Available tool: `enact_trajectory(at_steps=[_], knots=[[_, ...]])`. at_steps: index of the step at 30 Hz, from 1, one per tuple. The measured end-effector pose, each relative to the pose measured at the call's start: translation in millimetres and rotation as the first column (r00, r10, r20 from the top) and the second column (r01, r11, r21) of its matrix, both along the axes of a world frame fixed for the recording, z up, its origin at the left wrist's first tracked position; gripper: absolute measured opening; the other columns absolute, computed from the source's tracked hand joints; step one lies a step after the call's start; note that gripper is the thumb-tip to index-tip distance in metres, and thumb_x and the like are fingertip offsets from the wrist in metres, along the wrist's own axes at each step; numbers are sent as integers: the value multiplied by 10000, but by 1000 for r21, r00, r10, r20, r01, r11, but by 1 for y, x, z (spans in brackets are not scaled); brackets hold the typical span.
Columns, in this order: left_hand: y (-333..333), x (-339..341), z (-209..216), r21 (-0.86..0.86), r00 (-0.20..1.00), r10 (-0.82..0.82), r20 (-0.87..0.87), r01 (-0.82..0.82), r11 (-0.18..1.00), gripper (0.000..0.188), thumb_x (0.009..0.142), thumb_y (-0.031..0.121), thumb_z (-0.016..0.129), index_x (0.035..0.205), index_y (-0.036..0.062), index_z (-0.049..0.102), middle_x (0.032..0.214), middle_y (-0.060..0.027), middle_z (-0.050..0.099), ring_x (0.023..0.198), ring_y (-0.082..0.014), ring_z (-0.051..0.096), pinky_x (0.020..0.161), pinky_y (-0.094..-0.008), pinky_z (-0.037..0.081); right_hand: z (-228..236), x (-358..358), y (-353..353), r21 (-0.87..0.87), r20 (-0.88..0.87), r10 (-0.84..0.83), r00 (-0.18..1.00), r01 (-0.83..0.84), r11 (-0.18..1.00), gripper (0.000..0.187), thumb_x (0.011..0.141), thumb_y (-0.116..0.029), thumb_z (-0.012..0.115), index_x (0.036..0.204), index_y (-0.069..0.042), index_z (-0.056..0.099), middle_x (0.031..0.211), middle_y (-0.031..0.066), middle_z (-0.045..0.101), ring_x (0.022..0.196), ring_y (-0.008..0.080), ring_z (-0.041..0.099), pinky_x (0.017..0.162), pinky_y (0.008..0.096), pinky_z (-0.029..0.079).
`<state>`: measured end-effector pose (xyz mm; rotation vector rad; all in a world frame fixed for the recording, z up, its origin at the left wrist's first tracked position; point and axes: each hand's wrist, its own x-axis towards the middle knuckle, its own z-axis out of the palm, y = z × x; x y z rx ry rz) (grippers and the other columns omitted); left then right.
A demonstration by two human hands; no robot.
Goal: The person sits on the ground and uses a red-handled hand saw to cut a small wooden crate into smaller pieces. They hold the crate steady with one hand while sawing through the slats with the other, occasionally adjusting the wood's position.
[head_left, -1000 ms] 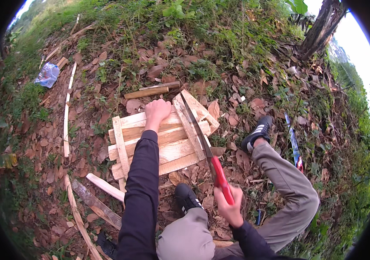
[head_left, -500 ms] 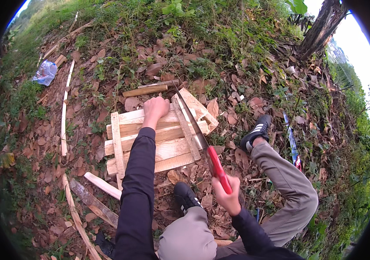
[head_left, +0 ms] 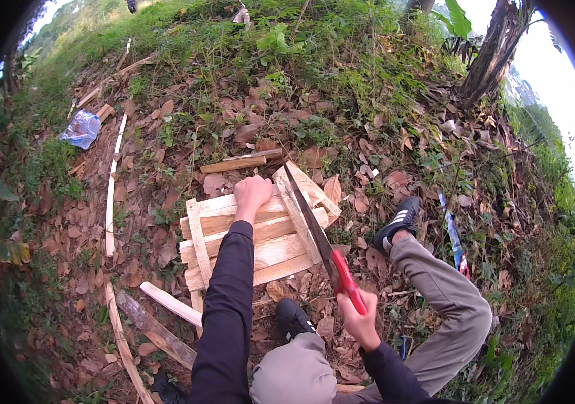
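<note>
A panel of pale wooden slats (head_left: pixel 277 252) lies on the leafy ground before me, with crosspieces over its left and right ends. My left hand (head_left: pixel 252 196) is closed in a fist at the panel's far edge, gripping the top slat; its fingertips are hidden. In my right hand (head_left: pixel 358 316) is a handsaw (head_left: pixel 342 269), held by its red handle. The dark blade slants away to the far left, running along the panel's right crosspiece (head_left: pixel 299 219). Whether its teeth touch the wood I cannot tell. Beyond the crosspiece a short wide board (head_left: pixel 317 186) sticks out.
Short wood pieces (head_left: pixel 233 164) lie past the panel. Long strips (head_left: pixel 111 188) and a bark-edged slab (head_left: pixel 156 330) are on the left, near a clear plastic bag (head_left: pixel 82 129). My shoe (head_left: pixel 397 221) and a blue-and-red saw-like tool (head_left: pixel 453 236) are on the right.
The view has tilted up, so everything sits lower in the picture. Both hands keep their holds, and the saw stays along the panel's right end with little visible shift.
</note>
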<state>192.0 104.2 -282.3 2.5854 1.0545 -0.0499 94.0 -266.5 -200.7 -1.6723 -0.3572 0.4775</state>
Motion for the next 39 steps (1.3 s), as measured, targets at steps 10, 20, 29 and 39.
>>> enact_trajectory(at_steps=[10, 20, 29, 39], knots=[[2, 2, 0, 10, 999, -31, 37, 30, 999, 485, 939, 346, 428, 970, -9, 756, 1022, -247, 720, 1002, -373, 698, 895, -454, 531, 6, 0, -5, -62, 4, 32, 999, -32, 998, 254, 887, -79, 627, 652, -52, 534, 561, -61, 473, 492, 25, 422, 464, 234, 322], [-3, 5, 2, 34, 999, -7, 41, 5, 999, 489, 937, 373, 448, 979, -5, 757, 1017, -243, 723, 1003, -368, 699, 904, -450, 533, 16, -7, -15, -20, 25, 25, 999, -25, 999, 220, 860, -62, 616, 664, -4, 536, 553, -61, 428, 525, 14, 395, 451, 260, 297], [2, 6, 3, 11, 999, 19, 30, -20, 1000, 490, 937, 368, 436, 999, 1, 754, 1050, -250, 715, 1022, -374, 692, 911, -457, 529, 22, -23, -27, -33, 54, -2, 999, 4, 999, 254, 868, -60, 616, 633, -11, 532, 539, -54, 470, 507, 16, 434, 460, 250, 328], [-3, -1, 1, 19, 999, -7, -35, 8, 1000, 519, 941, 391, 434, 1036, -16, 742, 1086, -268, 701, 1075, -392, 670, 958, -463, 501, 21, -26, -43, -30, 103, 64, 993, -61, 998, 274, 845, -60, 620, 604, -14, 498, 507, -51, 422, 473, 25, 397, 436, 278, 289]])
